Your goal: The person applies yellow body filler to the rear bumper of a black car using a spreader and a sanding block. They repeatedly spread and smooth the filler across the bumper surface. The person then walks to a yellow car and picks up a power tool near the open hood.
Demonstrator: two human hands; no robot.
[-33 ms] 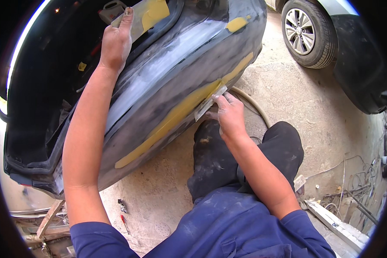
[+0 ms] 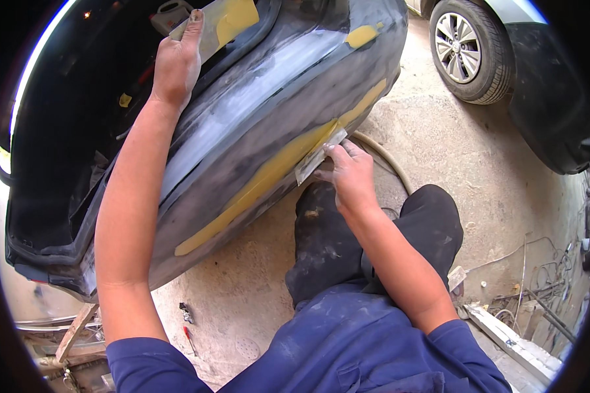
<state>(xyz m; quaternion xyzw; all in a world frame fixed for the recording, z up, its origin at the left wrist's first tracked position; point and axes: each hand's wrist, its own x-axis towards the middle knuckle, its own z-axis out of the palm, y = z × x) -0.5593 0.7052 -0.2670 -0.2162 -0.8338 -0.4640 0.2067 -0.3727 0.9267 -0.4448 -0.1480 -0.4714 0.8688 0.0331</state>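
My left hand is closed on the edge of a flat mixing board, thumb on top. Yellow body filler is spread over the board's far part. Lower down, my right hand pinches a flat, pale filler spreader. The spreader's long edge lies against the car bumper, along a yellow filler strip. That strip runs lengthwise over the sanded grey bumper. A smaller yellow patch sits near its far corner. Some fingers of my right hand are hidden behind the spreader.
The open car boot is at the left, with a white jug inside. Another car's wheel stands at the far right. A hose runs past my knees. A red screwdriver and wooden beams lie on the floor.
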